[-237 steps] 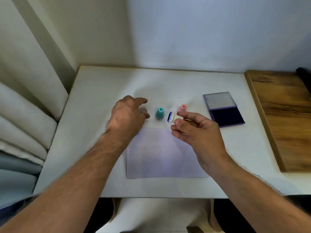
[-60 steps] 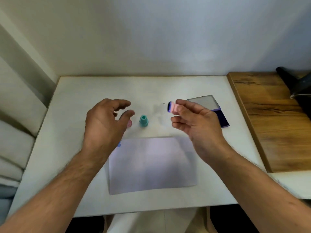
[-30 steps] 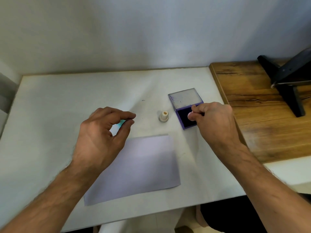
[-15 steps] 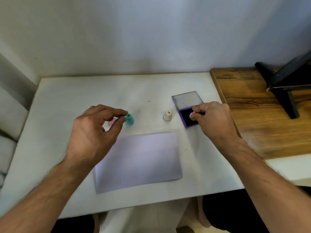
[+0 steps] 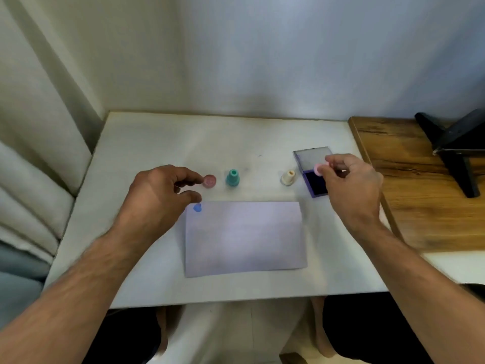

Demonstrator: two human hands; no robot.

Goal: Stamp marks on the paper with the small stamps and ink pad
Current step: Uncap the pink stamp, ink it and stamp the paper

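Note:
A pale sheet of paper point(image 5: 245, 239) lies on the white table point(image 5: 147, 153), with one blue mark point(image 5: 197, 207) at its far left corner. My right hand point(image 5: 350, 185) pinches a small pink stamp point(image 5: 318, 169) just above the open ink pad point(image 5: 316, 183), whose clear lid point(image 5: 312, 156) lies flat behind it. My left hand point(image 5: 160, 198) hovers over the table left of the paper, fingers curled and apart, holding nothing. A pink round stamp point(image 5: 209, 181), a teal stamp point(image 5: 232, 177) and a cream stamp point(image 5: 288, 177) stand in a row behind the paper.
A wooden board point(image 5: 425, 185) adjoins the table on the right, with a black stand point(image 5: 456, 151) on it. A curtain point(image 5: 39, 127) hangs at the left and a wall rises behind the table.
My right hand has lifted the pink stamp off the ink pad. The camera has swung left, and my left hand has opened a little near the pink round stamp.

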